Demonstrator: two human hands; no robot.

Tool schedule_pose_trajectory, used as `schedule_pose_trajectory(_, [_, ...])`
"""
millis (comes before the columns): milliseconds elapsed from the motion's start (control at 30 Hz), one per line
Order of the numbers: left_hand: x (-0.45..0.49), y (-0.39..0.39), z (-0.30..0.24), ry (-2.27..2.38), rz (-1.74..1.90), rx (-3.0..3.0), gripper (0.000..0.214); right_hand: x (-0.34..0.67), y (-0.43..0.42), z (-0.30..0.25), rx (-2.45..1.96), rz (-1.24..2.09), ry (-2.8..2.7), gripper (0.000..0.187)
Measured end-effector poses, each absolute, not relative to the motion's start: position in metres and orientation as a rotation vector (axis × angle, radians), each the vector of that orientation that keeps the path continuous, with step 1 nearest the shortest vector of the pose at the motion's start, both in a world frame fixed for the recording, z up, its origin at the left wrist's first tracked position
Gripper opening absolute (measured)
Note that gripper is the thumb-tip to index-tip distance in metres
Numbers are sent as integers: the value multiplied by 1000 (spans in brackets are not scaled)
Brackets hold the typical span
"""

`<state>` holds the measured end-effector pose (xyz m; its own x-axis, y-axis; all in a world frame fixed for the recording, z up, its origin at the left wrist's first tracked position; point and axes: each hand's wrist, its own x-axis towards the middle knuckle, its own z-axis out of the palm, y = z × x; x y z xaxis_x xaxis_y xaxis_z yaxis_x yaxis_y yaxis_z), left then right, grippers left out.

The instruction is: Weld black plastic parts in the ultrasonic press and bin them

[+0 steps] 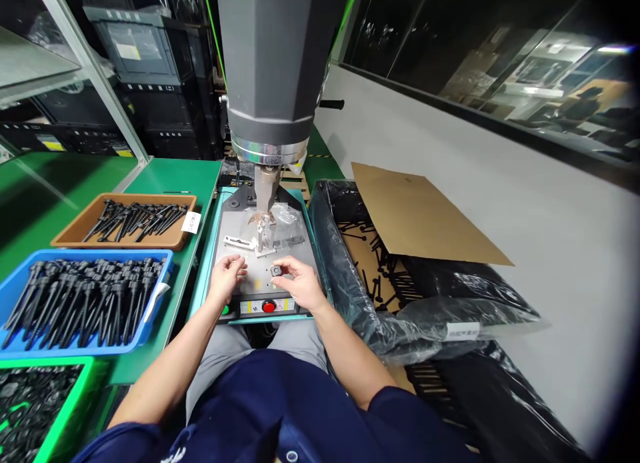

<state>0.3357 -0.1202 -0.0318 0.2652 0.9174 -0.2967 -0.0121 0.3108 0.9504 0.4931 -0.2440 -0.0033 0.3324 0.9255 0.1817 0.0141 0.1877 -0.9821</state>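
Observation:
Between the thumb and fingers of my right hand (299, 283) is a small black round cap (276, 271) with a notched-looking rim. My left hand (227, 277) hovers over the left front of the metal machine plate (250, 286), fingers loosely curled and apart, nothing seen in it. Just beyond both hands stands a metal fixture (265, 235) partly wrapped in clear plastic. Directly above it is the tip of the machine's horn (267, 189), under a big grey machine head (270, 63).
A red button (269, 307) sits on the machine's front edge. To the left are a brown tray (75, 236) and a blue tray (95, 253) of black screw-like parts, plus a green bin (75, 399). On the right, a plastic-lined box (340, 276) holds black rods beneath cardboard (425, 216).

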Motion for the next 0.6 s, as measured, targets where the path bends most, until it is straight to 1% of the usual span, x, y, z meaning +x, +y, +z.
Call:
schedule_pose_trajectory(67, [326, -134, -35, 1084, 884, 1145, 44, 487, -244, 3, -1232, 724, -1097, 30])
schedule_pose_trajectory(167, [318, -152, -30, 907, 900, 1315, 39, 477, -240, 10, -1211, 696, -1129, 28])
schedule_pose_trajectory(267, [314, -168, -17, 766, 858, 1454, 38, 464, -234, 13, -1115, 790, -1048, 28])
schedule_pose_trajectory(367, [306, -179, -5, 747, 810, 1530, 22, 451, -227, 15, -1011, 948, -916, 29])
schedule_pose_trajectory(433, [294, -181, 2, 793, 801, 1517, 13, 445, -224, 16, -974, 994, -887, 33])
schedule_pose_trajectory(467, [285, -180, 7, 825, 806, 1493, 13, 444, -221, 16, -964, 1004, -891, 38])
schedule_pose_trajectory(533, [259, -172, 15, 914, 860, 1437, 15, 444, -217, 15, -966, 1037, -913, 47])
schedule_pose_trajectory(600, [222, -156, 23, 1051, 984, 1418, 17, 445, -215, 12, -994, 1093, -922, 51])
